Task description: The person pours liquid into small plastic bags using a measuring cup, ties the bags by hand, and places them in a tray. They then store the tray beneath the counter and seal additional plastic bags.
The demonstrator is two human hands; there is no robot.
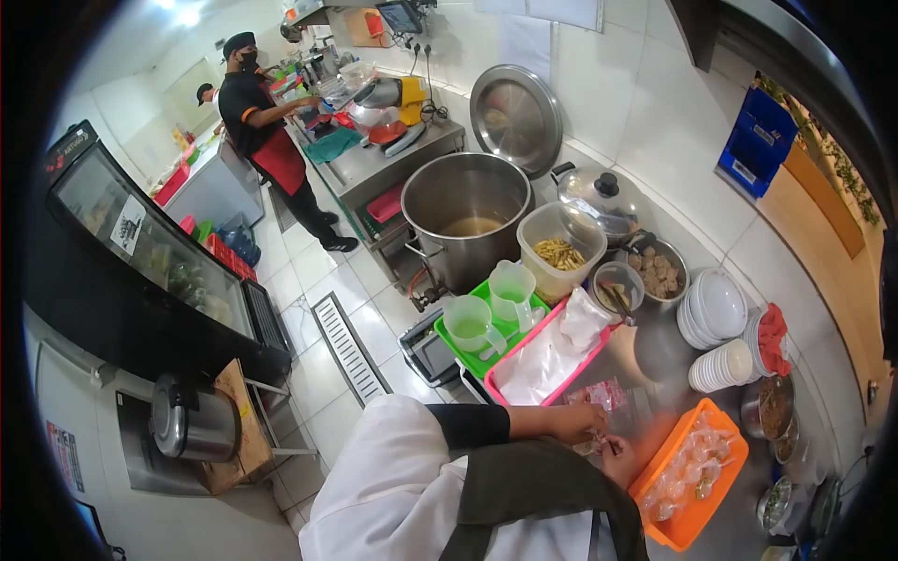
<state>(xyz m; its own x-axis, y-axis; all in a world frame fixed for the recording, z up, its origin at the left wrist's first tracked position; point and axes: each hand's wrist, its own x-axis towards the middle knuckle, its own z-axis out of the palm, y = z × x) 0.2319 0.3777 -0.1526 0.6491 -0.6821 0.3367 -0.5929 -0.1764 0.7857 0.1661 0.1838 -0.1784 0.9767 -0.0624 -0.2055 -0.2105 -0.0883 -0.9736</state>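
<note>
My left hand [572, 424] reaches in from a black sleeve, its fingers pinched on a small clear plastic bag [590, 446]. Close against it, my right hand [618, 462] grips the same bag with thumb and fingers. What the bag contains is too small to make out. Just right of my hands, an orange basket [666, 536] holds several small clear bags [690, 467], puffed and bunched together. Beyond my left hand lie a pink-printed packet [606, 395] and a flat clear plastic sheet or bag [638, 409].
A pink tray [505, 397] with white paper and a green tray [460, 353] with measuring jugs [472, 323] stand ahead-left. Behind are a large steel pot [430, 245], a tub [585, 271], meatballs [658, 271] and stacked bowls [713, 307]. A co-worker [267, 140] stands farther off.
</note>
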